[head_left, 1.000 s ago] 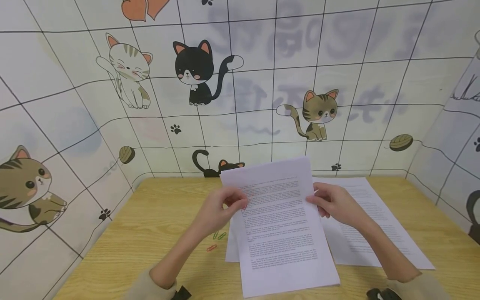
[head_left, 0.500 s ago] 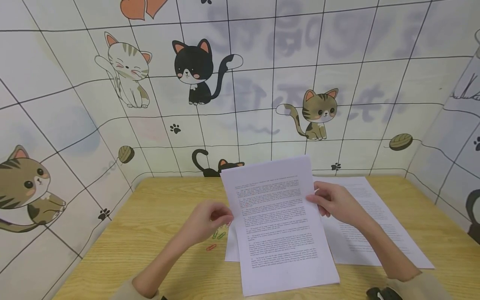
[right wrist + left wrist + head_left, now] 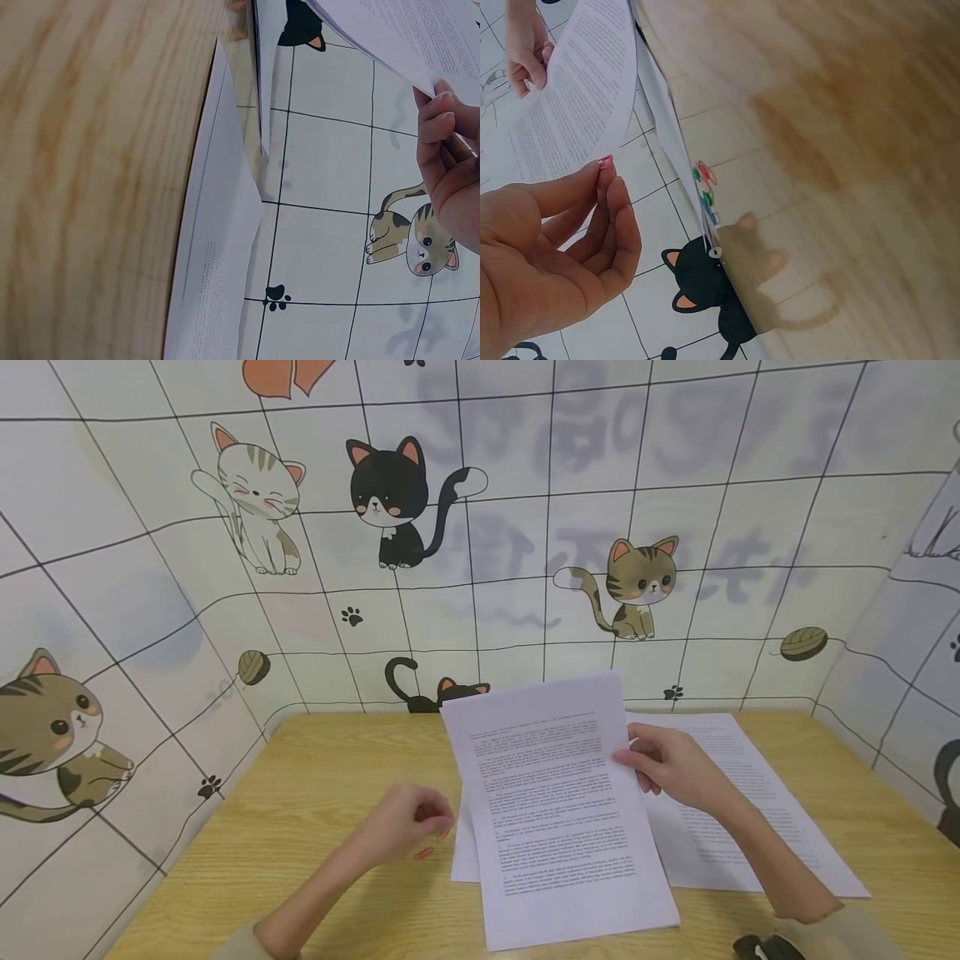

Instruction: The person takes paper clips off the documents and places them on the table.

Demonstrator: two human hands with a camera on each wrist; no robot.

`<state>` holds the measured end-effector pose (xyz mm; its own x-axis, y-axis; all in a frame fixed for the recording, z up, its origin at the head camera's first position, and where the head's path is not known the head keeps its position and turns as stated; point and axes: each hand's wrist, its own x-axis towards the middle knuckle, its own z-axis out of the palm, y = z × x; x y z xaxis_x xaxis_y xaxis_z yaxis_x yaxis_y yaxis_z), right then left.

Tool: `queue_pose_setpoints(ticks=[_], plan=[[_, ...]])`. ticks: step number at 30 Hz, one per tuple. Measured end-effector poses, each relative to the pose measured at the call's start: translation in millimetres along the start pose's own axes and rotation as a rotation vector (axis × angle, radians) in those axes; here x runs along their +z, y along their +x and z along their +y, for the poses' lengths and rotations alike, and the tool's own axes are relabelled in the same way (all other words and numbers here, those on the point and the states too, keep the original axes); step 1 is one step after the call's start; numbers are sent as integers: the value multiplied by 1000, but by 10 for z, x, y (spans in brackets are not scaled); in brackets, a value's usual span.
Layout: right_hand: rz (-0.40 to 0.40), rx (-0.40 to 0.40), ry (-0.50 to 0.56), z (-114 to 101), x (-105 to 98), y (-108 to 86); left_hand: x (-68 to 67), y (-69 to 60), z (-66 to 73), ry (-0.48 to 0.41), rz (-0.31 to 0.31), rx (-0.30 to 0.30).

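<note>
My right hand (image 3: 671,768) pinches the right edge of a stack of printed sheets (image 3: 555,827), holding it tilted up above the table. In the left wrist view, my left hand (image 3: 562,247) pinches a small pinkish-red paper clip (image 3: 606,161) between thumb and fingertips. In the head view, that left hand (image 3: 408,822) is low over the table, left of the held sheets and apart from them. A red paper clip (image 3: 423,853) lies on the wood just below it. Green, red and blue paper clips (image 3: 707,199) lie farther off in the left wrist view.
More printed sheets (image 3: 750,827) lie flat at the right of the wooden table (image 3: 300,793). Another white sheet (image 3: 463,852) shows under the held stack's left side. A wall (image 3: 510,610) with cat drawings closes off the back, and side walls flank the table.
My left hand has drawn back from the sheets' left edge, moving left and down towards the loose clips, and now covers the green ones. The right hand and the sheets stay nearly still.
</note>
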<state>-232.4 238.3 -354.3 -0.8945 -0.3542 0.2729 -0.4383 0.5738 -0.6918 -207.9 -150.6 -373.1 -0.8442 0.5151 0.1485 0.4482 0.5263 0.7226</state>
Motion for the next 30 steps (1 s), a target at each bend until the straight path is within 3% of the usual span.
queue_pose_setpoints(ticks=[12,19,26,30], plan=[[0,-8,-1,4,1,2,53,9,-102,-72,-90,-56],[2,-16,0,-4,0,1,75,25,-146,7,-101,-69],[-2,-2,7,-13,-1,1,95,45,-182,27,-124,-96],[-2,2,8,-14,-1,1,95,44,-199,50,-108,-89]])
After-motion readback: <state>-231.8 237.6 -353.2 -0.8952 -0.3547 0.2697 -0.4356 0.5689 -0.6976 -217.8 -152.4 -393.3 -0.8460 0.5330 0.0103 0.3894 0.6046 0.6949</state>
